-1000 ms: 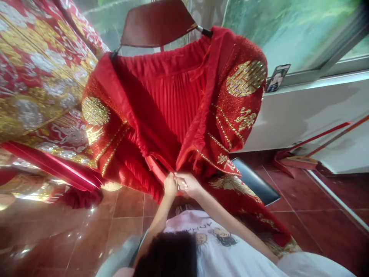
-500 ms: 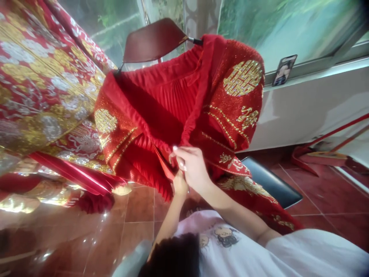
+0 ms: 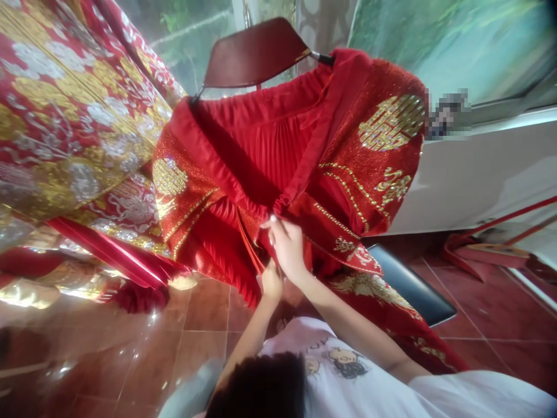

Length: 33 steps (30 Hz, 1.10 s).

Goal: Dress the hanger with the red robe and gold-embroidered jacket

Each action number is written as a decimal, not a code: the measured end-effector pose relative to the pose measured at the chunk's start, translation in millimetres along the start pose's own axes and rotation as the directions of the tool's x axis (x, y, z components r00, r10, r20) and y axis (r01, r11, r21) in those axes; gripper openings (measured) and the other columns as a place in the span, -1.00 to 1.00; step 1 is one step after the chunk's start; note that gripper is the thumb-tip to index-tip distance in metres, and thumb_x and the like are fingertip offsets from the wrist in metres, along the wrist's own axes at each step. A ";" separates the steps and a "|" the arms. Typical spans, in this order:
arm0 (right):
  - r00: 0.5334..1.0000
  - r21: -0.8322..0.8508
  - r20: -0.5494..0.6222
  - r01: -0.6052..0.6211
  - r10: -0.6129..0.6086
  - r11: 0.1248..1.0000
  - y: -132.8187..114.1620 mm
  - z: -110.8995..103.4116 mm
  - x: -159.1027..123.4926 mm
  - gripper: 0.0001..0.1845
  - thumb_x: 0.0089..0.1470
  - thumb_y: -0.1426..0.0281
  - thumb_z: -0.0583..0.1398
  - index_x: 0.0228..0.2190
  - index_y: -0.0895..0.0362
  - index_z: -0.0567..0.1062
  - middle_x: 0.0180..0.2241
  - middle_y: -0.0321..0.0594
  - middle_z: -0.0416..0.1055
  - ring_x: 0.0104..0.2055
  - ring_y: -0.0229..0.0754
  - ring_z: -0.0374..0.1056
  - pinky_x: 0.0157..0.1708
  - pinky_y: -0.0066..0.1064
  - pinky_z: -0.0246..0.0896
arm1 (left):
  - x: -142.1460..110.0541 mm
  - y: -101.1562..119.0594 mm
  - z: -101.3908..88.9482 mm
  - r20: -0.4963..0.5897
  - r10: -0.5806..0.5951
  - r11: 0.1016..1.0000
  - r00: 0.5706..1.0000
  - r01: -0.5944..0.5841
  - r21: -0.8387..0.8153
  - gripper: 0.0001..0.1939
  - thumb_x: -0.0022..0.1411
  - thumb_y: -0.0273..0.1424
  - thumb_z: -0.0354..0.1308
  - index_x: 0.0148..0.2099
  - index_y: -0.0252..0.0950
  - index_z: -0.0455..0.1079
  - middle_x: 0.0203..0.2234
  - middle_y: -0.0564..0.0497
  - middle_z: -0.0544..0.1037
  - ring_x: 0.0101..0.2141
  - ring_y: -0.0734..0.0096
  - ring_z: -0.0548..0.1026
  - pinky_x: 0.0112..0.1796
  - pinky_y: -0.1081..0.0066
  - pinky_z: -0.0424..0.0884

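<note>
A red skirt [image 3: 243,136] with a gathered waistband, pleated lining and gold beaded embroidery hangs from a dark red hanger [image 3: 256,52] by its two clips. My right hand [image 3: 288,247] is closed at the front of the waistband, where its two sides meet, thumb and fingers pinched on the red fabric. Just below it, my left hand [image 3: 272,280] is closed around a thin red cord [image 3: 250,247] that runs down from the waistband. Part of the left fingers is hidden behind the right hand and wrist.
Another red garment [image 3: 65,116] with gold and silver flowers hangs close on the left. A black flat-topped object [image 3: 413,284] is behind the skirt at lower right. A red-framed item [image 3: 483,255] stands on the tiled floor [image 3: 204,307]. Windows [image 3: 435,52] line the back.
The view has shifted, so the hanger and skirt appear further right. My right hand's pinch has moved slightly up and right against the waistband. My left hand stays low, on the cord.
</note>
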State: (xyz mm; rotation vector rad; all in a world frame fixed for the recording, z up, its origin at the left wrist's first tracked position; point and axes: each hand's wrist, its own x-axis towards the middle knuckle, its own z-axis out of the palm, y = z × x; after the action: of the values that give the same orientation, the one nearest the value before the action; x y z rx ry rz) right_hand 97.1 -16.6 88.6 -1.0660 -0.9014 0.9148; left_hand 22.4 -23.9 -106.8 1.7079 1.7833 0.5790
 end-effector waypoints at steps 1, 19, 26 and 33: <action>0.998 -0.085 -0.001 0.064 -0.064 0.994 2.6 -2.4 3.7 -0.56 0.12 0.12 0.10 -0.64 0.14 0.33 -0.71 -0.40 0.09 -0.61 -0.36 0.03 -0.53 -0.47 -0.03 | -1.8 0.0 1.0 0.000 -0.004 1.000 1.000 0.004 -0.005 -0.79 0.36 -0.37 0.08 -0.04 -0.37 0.41 -0.25 -0.07 0.54 -0.29 0.38 0.52 -0.20 0.29 0.50; 0.873 -0.591 0.473 0.416 -0.120 0.692 74.1 -33.6 -45.9 -0.60 0.27 0.33 -0.02 -0.56 0.11 0.41 -0.57 -0.20 0.42 -0.54 -0.28 0.24 -0.46 -0.46 0.01 | -20.2 50.8 -97.4 -0.408 0.115 0.853 0.906 -0.300 -0.426 -0.70 0.34 -0.36 -0.13 -0.08 -0.34 0.40 -0.17 -0.13 0.55 -0.16 0.31 0.51 -0.11 0.36 0.41; 0.868 -0.544 0.489 0.380 -0.084 0.748 47.6 -30.5 -30.6 -0.73 0.20 0.42 0.09 -0.52 0.14 0.46 -0.53 -0.21 0.45 -0.54 -0.28 0.27 -0.46 -0.46 0.05 | -12.3 83.4 -136.9 -0.463 0.245 0.858 0.852 -0.413 -0.306 -0.73 0.34 -0.29 0.00 -0.28 -0.32 0.44 -0.43 -0.01 0.54 -0.40 0.42 0.47 -0.32 0.46 0.36; 0.931 -0.571 0.126 0.351 -0.343 0.742 23.0 -37.3 17.9 -0.74 0.13 0.20 0.18 -0.30 0.13 0.51 -0.53 -0.25 0.42 -0.53 -0.26 0.26 -0.41 -0.44 0.10 | 3.3 57.0 -141.7 -0.476 0.245 0.877 0.845 -0.402 -0.263 -0.70 0.33 -0.25 0.01 -0.25 -0.32 0.49 -0.41 -0.03 0.56 -0.38 0.39 0.49 -0.29 0.43 0.37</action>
State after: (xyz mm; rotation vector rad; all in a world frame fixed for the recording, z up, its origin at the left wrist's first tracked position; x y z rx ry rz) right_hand 133.9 -6.5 60.5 -1.3494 -1.3946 0.3173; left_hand -32.2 -3.3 34.4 1.7234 1.5267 1.4397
